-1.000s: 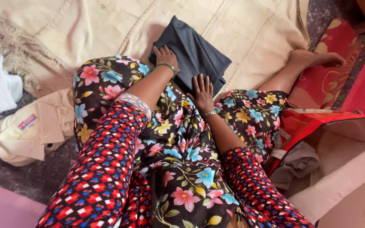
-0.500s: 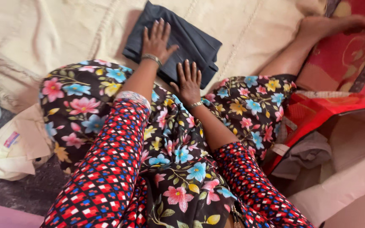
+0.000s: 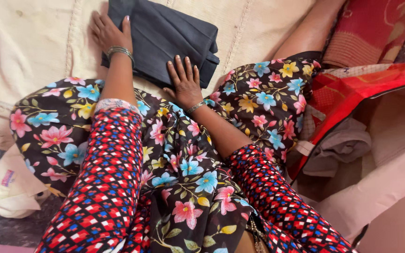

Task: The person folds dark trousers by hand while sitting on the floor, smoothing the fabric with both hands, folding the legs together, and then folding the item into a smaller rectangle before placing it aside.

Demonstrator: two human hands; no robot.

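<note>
Dark cloth looks already folded into a thick rectangle w/ layered edges, lying on the cream sheet just past the knees. Both hands rest flat on it, fingers spread, gripping nothing: left hand on its left edge, right hand on the near edge. Judging by that, folding seems nearly done; pressing flat and putting it away look like what's left. Red bag at right stands open, w/ a crumpled grey garment inside; rest of its contents hidden. A beige folded garment lies on the floor at left.
</note>
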